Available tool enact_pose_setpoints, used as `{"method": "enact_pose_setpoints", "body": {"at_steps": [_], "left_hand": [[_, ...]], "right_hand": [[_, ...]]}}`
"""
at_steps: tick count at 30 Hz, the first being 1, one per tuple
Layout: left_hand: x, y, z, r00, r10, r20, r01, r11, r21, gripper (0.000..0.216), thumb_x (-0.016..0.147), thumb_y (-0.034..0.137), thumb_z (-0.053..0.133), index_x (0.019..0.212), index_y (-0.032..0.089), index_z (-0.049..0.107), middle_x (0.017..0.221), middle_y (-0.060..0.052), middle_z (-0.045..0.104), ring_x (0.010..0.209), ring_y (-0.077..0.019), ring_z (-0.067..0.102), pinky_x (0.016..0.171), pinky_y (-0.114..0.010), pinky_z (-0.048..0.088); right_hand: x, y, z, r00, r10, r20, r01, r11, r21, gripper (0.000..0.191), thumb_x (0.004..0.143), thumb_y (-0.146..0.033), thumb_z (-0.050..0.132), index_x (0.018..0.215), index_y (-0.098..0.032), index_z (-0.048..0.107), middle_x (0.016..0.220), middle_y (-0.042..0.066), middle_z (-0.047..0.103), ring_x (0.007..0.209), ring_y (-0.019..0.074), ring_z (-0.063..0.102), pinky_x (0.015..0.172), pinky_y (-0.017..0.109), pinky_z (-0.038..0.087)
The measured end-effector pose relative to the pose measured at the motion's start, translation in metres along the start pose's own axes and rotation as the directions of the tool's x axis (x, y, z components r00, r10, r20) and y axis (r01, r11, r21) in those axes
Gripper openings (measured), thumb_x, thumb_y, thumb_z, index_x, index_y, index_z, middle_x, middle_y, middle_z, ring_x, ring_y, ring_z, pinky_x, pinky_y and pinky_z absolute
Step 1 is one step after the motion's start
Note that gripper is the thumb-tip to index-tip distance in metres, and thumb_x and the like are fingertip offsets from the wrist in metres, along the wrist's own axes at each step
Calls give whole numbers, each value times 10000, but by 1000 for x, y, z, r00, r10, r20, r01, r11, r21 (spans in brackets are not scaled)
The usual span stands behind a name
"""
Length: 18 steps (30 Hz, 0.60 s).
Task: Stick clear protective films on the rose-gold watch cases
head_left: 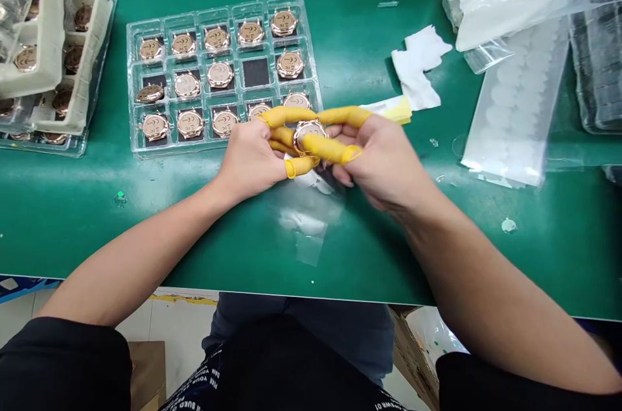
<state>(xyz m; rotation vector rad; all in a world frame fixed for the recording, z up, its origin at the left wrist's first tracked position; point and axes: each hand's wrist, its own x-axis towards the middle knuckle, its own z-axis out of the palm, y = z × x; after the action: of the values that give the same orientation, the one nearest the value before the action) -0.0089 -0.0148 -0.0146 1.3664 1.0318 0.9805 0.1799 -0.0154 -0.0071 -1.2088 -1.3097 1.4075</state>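
Note:
A rose-gold watch case [308, 132] is held over the green table [97, 216], pinched between both hands. My left hand [257, 155] grips it from the left and my right hand [374, 155] from the right. Yellow finger cots cover the thumbs and first fingers of both. Just behind the hands lies a clear plastic tray [311, 51] with several watch cases in its pockets and one pocket [255, 72] bare. Small clear film pieces [308, 216] lie on the table under the hands.
Stacked trays of more watch cases [48, 67] stand at the far left. White paper scraps [420, 67] lie right of the clear tray. Clear bags with white film sheets [515, 100] fill the right side, and dark packets [600, 61] sit at the right edge.

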Motion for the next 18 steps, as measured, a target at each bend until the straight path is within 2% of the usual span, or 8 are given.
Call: {"method": "enact_pose_setpoints", "body": {"at_steps": [2, 7, 11, 13, 15, 18], "left_hand": [[0, -1, 0, 1000, 15, 6, -15, 1000, 0, 621, 621, 200, 900, 1225, 195, 754, 855, 5, 778, 761, -166, 765, 708, -271, 661], [1, 4, 0, 998, 68, 6, -68, 998, -4, 568, 642, 254, 912, 1189, 192, 774, 863, 11, 771, 765, -159, 756, 710, -274, 657], [2, 2, -1, 996, 83, 18, -83, 996, 20, 580, 639, 246, 907, 1199, 190, 766, 846, 22, 753, 761, -148, 739, 705, -269, 641], [2, 0, -2, 997, 80, 14, -80, 996, 24, 575, 639, 233, 901, 1195, 188, 760, 855, 24, 754, 758, -140, 733, 695, -258, 629], [2, -2, -3, 997, 66, 26, -67, 998, 22, 574, 645, 199, 881, 1204, 190, 755, 824, 30, 748, 721, -127, 722, 660, -236, 605], [2, -4, -2, 998, 23, 60, -23, 1000, 7, 609, 661, 149, 840, 1259, 205, 733, 796, 34, 752, 700, -122, 731, 642, -217, 585]], "right_hand": [[-4, 1, 10, 1000, 1, 9, -1, 1000, 1, 410, 689, -479, 958, 889, -211, 721, 681, -19, 654, 414, 76, 469, 317, 232, 313], [-9, -7, 19, 990, 47, -130, -29, 989, 143, 335, 693, -447, 958, 756, -192, 750, 599, -9, 641, 437, 119, 551, 370, 273, 479], [-6, -13, 11, 985, 161, -56, -143, 959, 244, 410, 701, -518, 962, 713, -185, 723, 576, 4, 620, 462, 125, 581, 401, 263, 515], [-5, -16, 7, 981, 196, 2, -189, 947, 261, 482, 726, -608, 931, 725, -188, 693, 618, 14, 629, 494, 122, 592, 404, 251, 503], [-6, -19, 5, 978, 205, 45, -210, 946, 246, 510, 738, -655, 908, 796, -196, 694, 664, 9, 632, 493, 107, 565, 374, 239, 441], [-6, -23, 5, 986, 160, 35, -164, 974, 159, 473, 676, -514, 988, 946, -225, 729, 710, -29, 626, 445, 71, 465, 339, 237, 286]]}}
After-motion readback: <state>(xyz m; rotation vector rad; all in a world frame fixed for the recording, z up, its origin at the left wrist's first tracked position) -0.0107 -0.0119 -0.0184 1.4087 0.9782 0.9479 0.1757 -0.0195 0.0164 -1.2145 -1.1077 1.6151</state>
